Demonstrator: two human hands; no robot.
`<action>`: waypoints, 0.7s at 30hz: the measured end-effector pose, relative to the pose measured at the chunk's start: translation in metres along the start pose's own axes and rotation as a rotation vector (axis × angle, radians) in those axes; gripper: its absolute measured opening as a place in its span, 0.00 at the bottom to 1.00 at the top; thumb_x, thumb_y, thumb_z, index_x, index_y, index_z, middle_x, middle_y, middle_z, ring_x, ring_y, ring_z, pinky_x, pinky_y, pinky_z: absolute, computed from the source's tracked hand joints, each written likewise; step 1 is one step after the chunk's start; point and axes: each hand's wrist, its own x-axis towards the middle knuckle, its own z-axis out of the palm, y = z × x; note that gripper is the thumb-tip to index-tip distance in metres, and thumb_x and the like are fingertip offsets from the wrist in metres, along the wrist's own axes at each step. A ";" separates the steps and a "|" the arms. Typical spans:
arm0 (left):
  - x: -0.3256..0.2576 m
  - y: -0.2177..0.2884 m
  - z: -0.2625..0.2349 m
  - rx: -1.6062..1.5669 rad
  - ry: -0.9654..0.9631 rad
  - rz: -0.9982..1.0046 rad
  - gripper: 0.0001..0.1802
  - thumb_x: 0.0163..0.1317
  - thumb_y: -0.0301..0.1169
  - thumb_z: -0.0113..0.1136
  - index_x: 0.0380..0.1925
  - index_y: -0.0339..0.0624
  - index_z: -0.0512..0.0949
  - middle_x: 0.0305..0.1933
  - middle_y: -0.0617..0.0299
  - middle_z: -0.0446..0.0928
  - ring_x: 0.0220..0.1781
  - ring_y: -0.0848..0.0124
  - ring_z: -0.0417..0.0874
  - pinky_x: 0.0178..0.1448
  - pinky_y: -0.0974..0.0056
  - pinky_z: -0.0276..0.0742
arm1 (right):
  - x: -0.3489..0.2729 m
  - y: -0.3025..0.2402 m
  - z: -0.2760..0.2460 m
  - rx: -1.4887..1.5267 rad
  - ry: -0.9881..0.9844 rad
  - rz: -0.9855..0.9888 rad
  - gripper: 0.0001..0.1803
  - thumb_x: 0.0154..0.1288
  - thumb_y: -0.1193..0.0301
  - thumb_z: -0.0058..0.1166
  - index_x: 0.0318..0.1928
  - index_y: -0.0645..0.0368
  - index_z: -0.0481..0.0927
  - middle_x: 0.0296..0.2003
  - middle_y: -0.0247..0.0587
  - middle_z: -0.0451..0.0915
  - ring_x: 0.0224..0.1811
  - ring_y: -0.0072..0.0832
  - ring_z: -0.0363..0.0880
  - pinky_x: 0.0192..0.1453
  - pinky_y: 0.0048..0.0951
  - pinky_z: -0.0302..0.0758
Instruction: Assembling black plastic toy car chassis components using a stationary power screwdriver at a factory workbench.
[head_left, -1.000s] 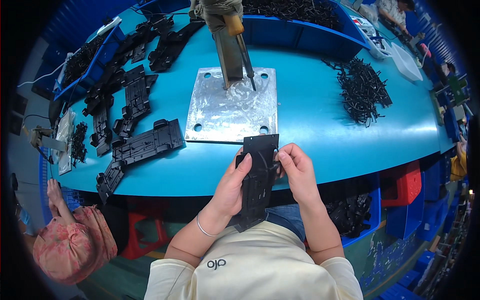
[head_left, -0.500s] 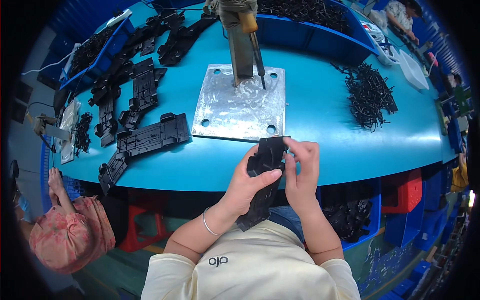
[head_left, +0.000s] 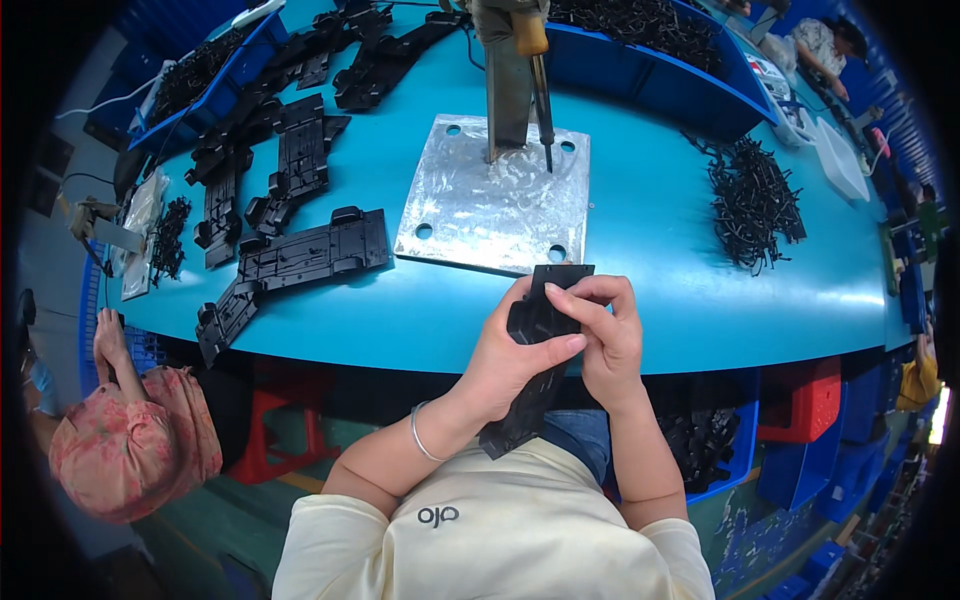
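Observation:
In front of my body is a long black moulded plastic part [head_left: 528, 395], tilted, with its far end close to the metal plate's near edge. My left hand [head_left: 503, 352] is closed around its middle, thumb across the upper face. At the far right side of that part, my right hand [head_left: 610, 335] is closed on its edge, fingertips on the face. Whether a small piece sits under those fingertips is hidden. Beyond my hands, a square metal base plate [head_left: 440, 190] bears an upright post [head_left: 508, 95] and a thin pointed tool [head_left: 543, 100] with an orange-brown handle.
Several similar black parts [head_left: 315, 250] lie on the blue-green table [head_left: 680, 310] to the left. A heap of small black pieces [head_left: 755, 205] lies at the right. Blue bins [head_left: 650, 85] stand at the back. Another person's hand [head_left: 110, 340] rests near the left table edge.
My right hand's fingers have moved from the part's side edge onto its upper face and curled in. My left hand keeps its grip. The whole view has shifted slightly.

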 end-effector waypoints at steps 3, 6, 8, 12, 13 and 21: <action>0.001 -0.001 0.000 -0.044 0.035 -0.050 0.23 0.44 0.23 0.58 0.42 0.39 0.63 0.35 0.65 0.68 0.36 0.79 0.70 0.38 0.76 0.67 | -0.001 0.000 -0.001 0.016 -0.008 0.037 0.22 0.41 0.86 0.43 0.38 0.52 0.76 0.30 0.36 0.67 0.33 0.29 0.64 0.34 0.24 0.64; 0.000 -0.002 0.001 -0.007 0.032 -0.042 0.23 0.45 0.23 0.58 0.43 0.39 0.63 0.34 0.65 0.69 0.36 0.80 0.70 0.37 0.77 0.67 | -0.009 0.003 0.002 0.021 0.035 0.066 0.22 0.41 0.87 0.42 0.38 0.54 0.75 0.30 0.37 0.67 0.32 0.29 0.65 0.34 0.24 0.64; -0.002 0.001 0.005 0.017 0.066 -0.037 0.23 0.45 0.22 0.58 0.43 0.39 0.63 0.34 0.65 0.68 0.36 0.81 0.69 0.38 0.77 0.67 | -0.012 0.005 0.004 0.039 0.088 0.065 0.22 0.41 0.88 0.41 0.38 0.55 0.75 0.30 0.38 0.67 0.32 0.29 0.65 0.33 0.23 0.65; -0.002 0.000 0.005 0.009 0.069 -0.073 0.35 0.43 0.20 0.58 0.51 0.32 0.51 0.39 0.60 0.68 0.40 0.75 0.70 0.44 0.72 0.67 | -0.012 0.006 0.005 0.031 0.098 0.007 0.22 0.40 0.89 0.41 0.38 0.56 0.75 0.30 0.38 0.67 0.32 0.28 0.67 0.33 0.21 0.66; -0.002 0.000 0.005 0.015 0.062 -0.049 0.34 0.43 0.20 0.58 0.50 0.33 0.53 0.38 0.61 0.68 0.40 0.75 0.70 0.43 0.72 0.67 | -0.012 0.006 0.005 0.037 0.106 0.000 0.22 0.40 0.89 0.41 0.38 0.56 0.75 0.30 0.38 0.67 0.32 0.28 0.67 0.33 0.21 0.66; 0.001 0.000 0.005 0.099 -0.007 -0.027 0.23 0.44 0.22 0.59 0.42 0.40 0.63 0.35 0.65 0.69 0.38 0.79 0.70 0.41 0.75 0.66 | -0.011 0.004 0.011 0.060 0.208 -0.031 0.21 0.40 0.88 0.43 0.38 0.56 0.75 0.29 0.38 0.66 0.31 0.26 0.67 0.32 0.21 0.66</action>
